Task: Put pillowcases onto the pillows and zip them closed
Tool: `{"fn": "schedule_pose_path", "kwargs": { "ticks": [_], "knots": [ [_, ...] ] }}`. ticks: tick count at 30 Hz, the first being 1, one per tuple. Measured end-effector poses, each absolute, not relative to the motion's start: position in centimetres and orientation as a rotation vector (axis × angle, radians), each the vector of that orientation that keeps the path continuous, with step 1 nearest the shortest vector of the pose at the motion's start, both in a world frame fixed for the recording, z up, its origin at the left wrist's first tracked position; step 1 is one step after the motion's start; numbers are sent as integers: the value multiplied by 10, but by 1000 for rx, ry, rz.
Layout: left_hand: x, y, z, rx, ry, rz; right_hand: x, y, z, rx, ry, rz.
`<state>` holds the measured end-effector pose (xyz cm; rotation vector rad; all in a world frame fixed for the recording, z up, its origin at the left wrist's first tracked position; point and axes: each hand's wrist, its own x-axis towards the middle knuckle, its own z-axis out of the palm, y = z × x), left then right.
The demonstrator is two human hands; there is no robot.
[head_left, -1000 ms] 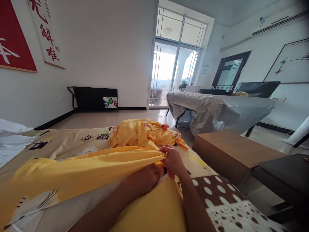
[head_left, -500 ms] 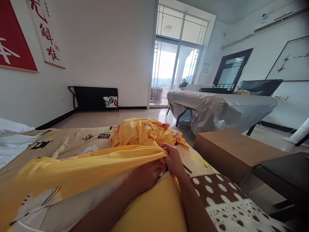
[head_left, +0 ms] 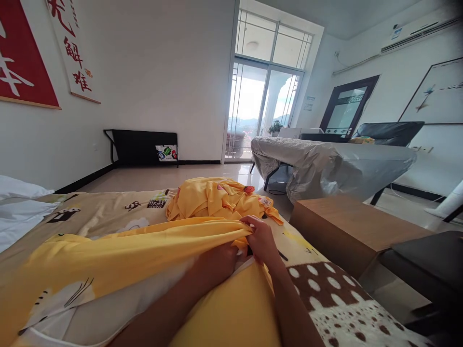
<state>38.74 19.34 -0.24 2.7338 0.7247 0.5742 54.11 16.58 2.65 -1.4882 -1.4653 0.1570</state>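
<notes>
A yellow quilt cover (head_left: 144,239) with a cartoon animal print and a pale inner side lies across the bed, its edge drawn taut to the right. My right hand (head_left: 262,239) pinches that raised edge between thumb and fingers. Just left of it and lower, my left hand (head_left: 221,260) is curled inside the fold of the cloth, close to a bit of white fabric. Its fingertips are hidden, so what it grips does not show. Beyond both hands sits a crumpled heap of yellow printed cloth (head_left: 206,195).
Under the cloth is a bed with a patterned blanket (head_left: 325,284). White bedding (head_left: 21,207) lies at the left. To the right stand a wooden box-like table (head_left: 358,221) and a dark seat (head_left: 430,260). A plastic-draped table (head_left: 325,159) is farther back.
My left hand has shifted slightly within the fold, its fingers now less visible. My right hand keeps its hold on the edge. The view has tilted very slightly.
</notes>
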Motion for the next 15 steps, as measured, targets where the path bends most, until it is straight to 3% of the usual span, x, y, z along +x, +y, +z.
{"fn": "schedule_pose_path", "kwargs": {
  "ticks": [8,15],
  "knots": [
    [387,191,-1,2642,804,647,546,157,32,-1656,-1611,279],
    [390,193,0,2620,798,544,542,159,30,-1552,-1621,88]
  ]
}}
